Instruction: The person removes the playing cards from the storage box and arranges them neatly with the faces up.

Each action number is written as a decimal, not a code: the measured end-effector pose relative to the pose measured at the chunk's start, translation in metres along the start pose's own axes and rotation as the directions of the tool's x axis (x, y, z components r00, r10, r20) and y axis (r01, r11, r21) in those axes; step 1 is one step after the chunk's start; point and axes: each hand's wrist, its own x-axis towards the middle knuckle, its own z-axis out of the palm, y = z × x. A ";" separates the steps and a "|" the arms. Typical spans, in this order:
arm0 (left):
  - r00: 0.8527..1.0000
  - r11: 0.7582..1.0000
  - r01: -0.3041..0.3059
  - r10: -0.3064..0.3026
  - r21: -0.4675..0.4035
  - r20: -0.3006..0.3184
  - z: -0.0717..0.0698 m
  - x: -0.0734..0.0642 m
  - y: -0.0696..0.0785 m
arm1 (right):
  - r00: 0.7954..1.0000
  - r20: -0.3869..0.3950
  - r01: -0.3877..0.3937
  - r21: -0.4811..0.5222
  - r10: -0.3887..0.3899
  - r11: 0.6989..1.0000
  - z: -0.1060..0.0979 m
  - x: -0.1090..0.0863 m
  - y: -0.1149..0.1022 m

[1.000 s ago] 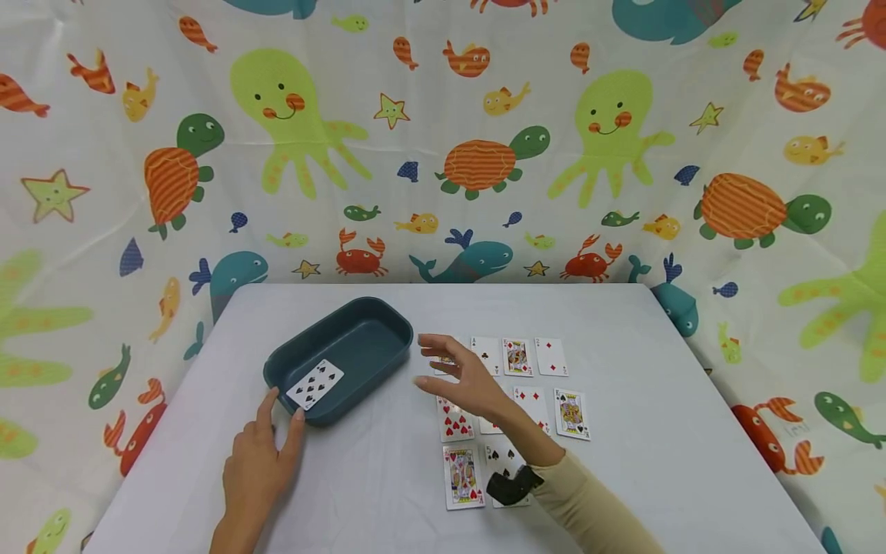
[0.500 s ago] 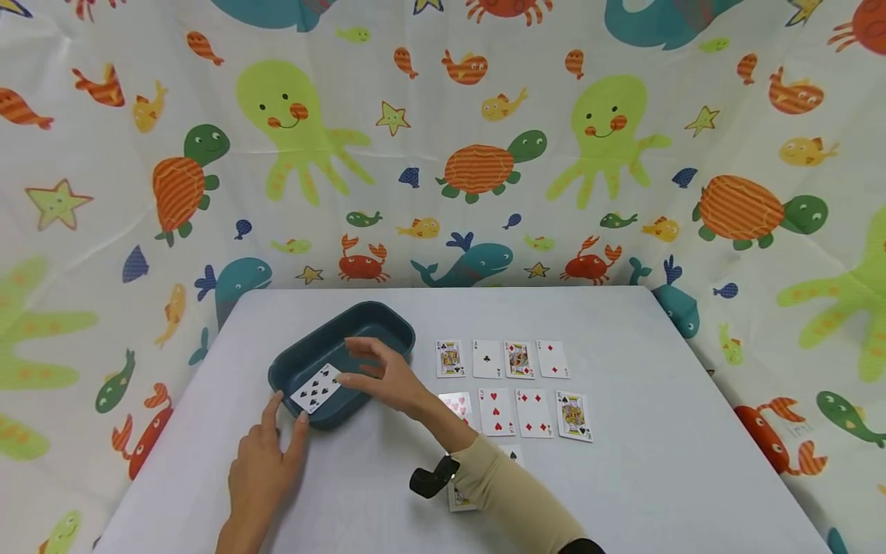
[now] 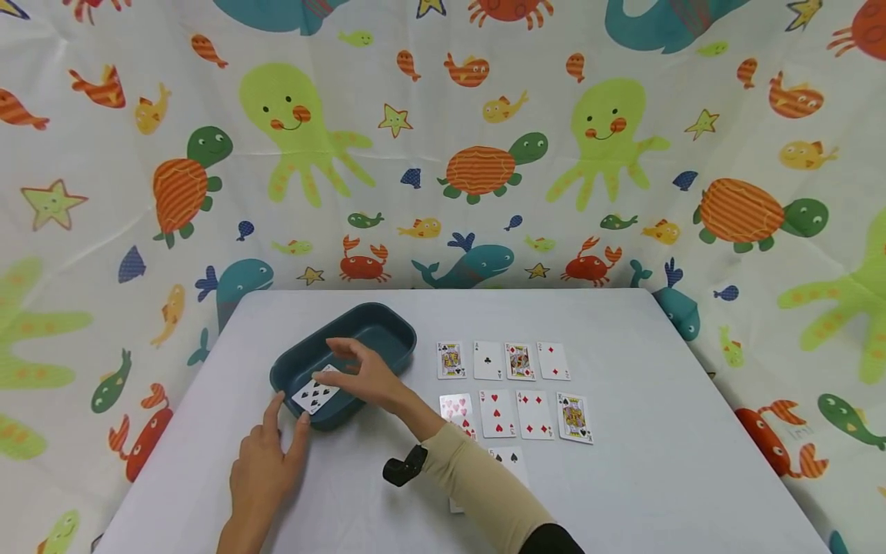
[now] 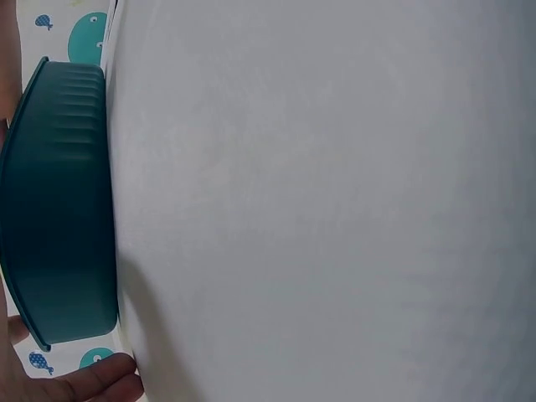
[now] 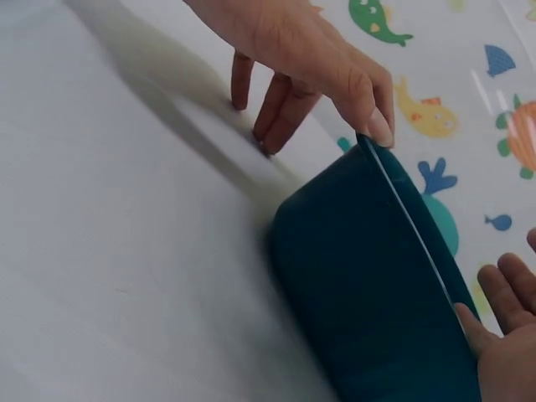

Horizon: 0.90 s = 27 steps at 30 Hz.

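Observation:
My left hand [image 3: 266,465] rests at the near left end of a dark teal tray [image 3: 388,323], its thumb and index finger touching the rim. In the right wrist view, other fingers of that left hand [image 5: 301,50] reach down beside the tray. Over the tray hovers my right hand [image 3: 370,377], thumb and fingers spread apart with nothing seen between them. A spade playing card [image 3: 314,396] lies face up inside the tray, partly covered by the right thumb; whether the thumb touches it I cannot tell. In the left wrist view the tray's side [image 4: 59,201] shows.
Face-up playing cards lie in rows right of the tray, among them a king of spades [image 3: 574,418] and a two of diamonds [image 3: 554,362]. My right sleeve [image 3: 484,488] hides part of the nearest row. A sea-animal curtain [image 3: 477,169] hangs behind the white table [image 3: 657,462].
My right hand has moved left from above the card rows to over the tray, uncovering the far row. The left hand stays at the tray's rim.

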 end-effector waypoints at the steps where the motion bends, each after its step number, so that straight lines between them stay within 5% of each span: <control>1: 1.000 1.000 -0.003 0.003 0.000 -0.004 0.000 0.000 0.000 | 1.000 -0.001 -0.007 -0.009 0.007 1.000 0.001 0.002 0.000; 16: 1.000 1.000 0.000 0.000 -0.003 0.003 0.001 -0.001 0.000 | 0.995 0.083 -0.036 -0.227 0.057 0.973 0.009 0.025 0.002; 22: 1.000 1.000 -0.018 0.018 -0.016 -0.015 -0.001 -0.001 0.001 | 0.984 0.153 -0.023 -0.380 0.087 0.925 0.012 0.034 0.003; 27: 1.000 1.000 -0.014 0.014 -0.011 -0.018 0.000 -0.001 0.001 | 0.972 0.204 0.008 -0.532 0.118 0.847 0.020 0.043 0.005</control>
